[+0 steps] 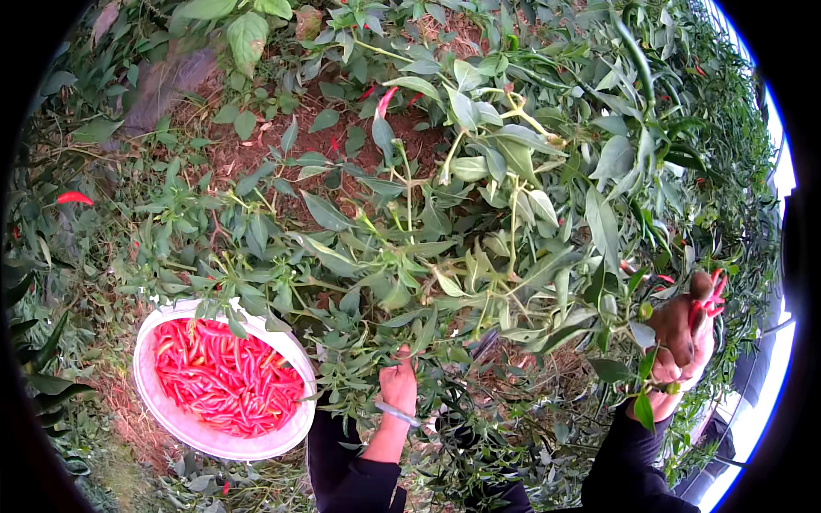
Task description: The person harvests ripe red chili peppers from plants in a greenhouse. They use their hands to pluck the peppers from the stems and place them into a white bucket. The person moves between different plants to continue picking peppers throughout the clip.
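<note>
My right hand [681,336], at the right among the leaves, is closed around several red chili peppers [713,296] that stick out past its fingers. My left hand [399,383], with a pale band [397,413] at the wrist, reaches into the foliage of a chili plant [397,263] at lower centre. Leaves partly cover its fingertips, so whether it grips a stem cannot be told. To the left of that hand stands a white bucket [142,375], filled with picked red chilies [224,378].
Leafy branches spread across the middle and hang over the bucket's rim. Long green chilies [636,58] hang at upper right. A single red chili [75,198] shows at far left, another [386,101] near the top. Reddish soil [269,151] lies between plants.
</note>
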### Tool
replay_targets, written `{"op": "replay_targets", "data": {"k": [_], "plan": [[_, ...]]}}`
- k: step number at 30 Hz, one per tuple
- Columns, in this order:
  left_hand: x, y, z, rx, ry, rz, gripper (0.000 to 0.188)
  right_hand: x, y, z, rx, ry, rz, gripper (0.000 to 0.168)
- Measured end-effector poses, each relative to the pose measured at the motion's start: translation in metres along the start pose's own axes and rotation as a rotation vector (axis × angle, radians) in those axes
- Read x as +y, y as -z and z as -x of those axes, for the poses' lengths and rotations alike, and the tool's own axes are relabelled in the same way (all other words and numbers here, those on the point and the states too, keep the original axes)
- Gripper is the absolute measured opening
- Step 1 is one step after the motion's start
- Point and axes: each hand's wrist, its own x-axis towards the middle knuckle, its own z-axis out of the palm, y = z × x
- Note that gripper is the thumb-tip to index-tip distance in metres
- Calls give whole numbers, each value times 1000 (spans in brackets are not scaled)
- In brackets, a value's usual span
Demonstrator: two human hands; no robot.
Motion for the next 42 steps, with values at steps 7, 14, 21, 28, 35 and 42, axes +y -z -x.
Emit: {"op": "replay_targets", "data": {"k": [7,14,21,28,35,42], "plan": [[-8,6,-20,-25,151,113,31,-56,-59,-60,-456,166,34,10],[-12,-6,-27,31,4,220,28,98,-121,-169,-166,-531,930,18],[14,-11,-24,-120,180,282,30,240,-5,-323,68,-113,2160,22],[32,-11,-23,-123,253,281,23,234,86,-347,-298,-236,2346,16],[32,-31,-13,-385,-26,13,29,159,31,-318,-163,29,1661,26],[55,-44,0,-587,82,142,32,110,12,-277,-64,450,1933,24]]}}
